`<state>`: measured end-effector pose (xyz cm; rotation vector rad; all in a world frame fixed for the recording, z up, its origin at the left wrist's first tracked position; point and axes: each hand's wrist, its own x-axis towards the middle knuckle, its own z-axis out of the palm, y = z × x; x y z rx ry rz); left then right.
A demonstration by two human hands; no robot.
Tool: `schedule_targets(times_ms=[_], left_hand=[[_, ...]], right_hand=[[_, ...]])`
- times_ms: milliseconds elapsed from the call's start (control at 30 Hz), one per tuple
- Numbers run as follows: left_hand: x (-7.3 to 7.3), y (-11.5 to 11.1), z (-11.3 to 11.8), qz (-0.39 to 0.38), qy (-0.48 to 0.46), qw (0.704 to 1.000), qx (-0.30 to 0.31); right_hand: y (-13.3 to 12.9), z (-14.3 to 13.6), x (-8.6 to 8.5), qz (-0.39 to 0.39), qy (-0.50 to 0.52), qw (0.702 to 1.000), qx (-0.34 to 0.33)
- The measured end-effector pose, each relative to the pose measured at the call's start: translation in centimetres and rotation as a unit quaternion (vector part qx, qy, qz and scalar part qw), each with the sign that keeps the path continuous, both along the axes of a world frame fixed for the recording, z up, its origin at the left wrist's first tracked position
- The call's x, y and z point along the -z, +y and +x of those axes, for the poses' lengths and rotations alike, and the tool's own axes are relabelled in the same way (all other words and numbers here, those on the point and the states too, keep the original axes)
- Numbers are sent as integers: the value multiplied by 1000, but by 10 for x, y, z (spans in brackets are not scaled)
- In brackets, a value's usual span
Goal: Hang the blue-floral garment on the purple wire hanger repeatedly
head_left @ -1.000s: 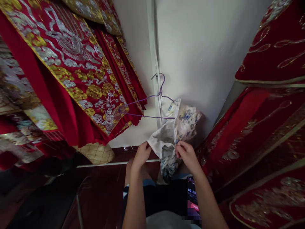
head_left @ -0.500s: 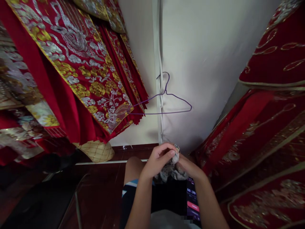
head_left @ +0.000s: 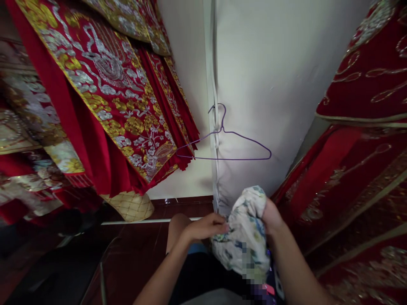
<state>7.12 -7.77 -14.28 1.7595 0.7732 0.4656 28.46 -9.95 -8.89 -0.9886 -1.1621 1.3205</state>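
Note:
A crumpled white cloth with blue and green floral print (head_left: 243,237) hangs between my two hands above my lap. My left hand (head_left: 208,226) pinches its left edge, thumb against the fingers. At the cloth's upper right, my right hand (head_left: 271,216) is closed on it, with its fingers partly hidden behind the fabric. Straight ahead, a thin purple wire hanger (head_left: 237,159) hangs by the wall cable, bearing nothing. Below the cloth, a phone with a lit screen (head_left: 270,290) is mostly covered.
Red embroidered garments (head_left: 127,93) hang at the left, their pleats near the hanger's left end. More red garments (head_left: 359,169) hang at the right. A cream lattice-patterned object (head_left: 133,206) is low at the left. The pale wall (head_left: 260,63) stands ahead.
The bunched cloth has been opened out and shows its print. My hands have moved apart, the right one up and to the right. The phone is more covered. The view has shifted slightly.

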Motion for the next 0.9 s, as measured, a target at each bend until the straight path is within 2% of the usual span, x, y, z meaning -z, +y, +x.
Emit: schedule_targets(times_ms=[67, 133, 233, 300, 367, 433, 500, 600, 733, 900], left_hand=[[3, 4, -14, 68, 82, 994, -21], [2, 10, -36, 158, 170, 970, -67], [-4, 22, -72, 234, 246, 932, -123], [-11, 27, -90, 268, 257, 915, -156], [-21, 31, -102, 314, 241, 899, -189], [-32, 32, -106, 359, 211, 882, -220], [-43, 35, -106, 388, 176, 871, -245], [-52, 44, -104, 399, 147, 859, -285], [-51, 61, -104, 402, 150, 834, -347], [-53, 64, -95, 426, 118, 817, -370]], right_hand=[[0, 24, -13, -56, 3, 998, -17], [2, 45, -28, -66, -19, 997, -46], [17, 60, -46, 26, -142, 984, -109], [39, 61, -51, 107, -250, 957, -99], [69, 57, -48, 175, -305, 936, -16], [103, 51, -40, 229, -299, 924, 70], [135, 43, -31, 257, -268, 922, 106], [169, 28, -19, 244, -220, 938, 108], [187, 11, -8, 169, -224, 955, 93], [172, 24, 3, 140, -241, 950, 141]])
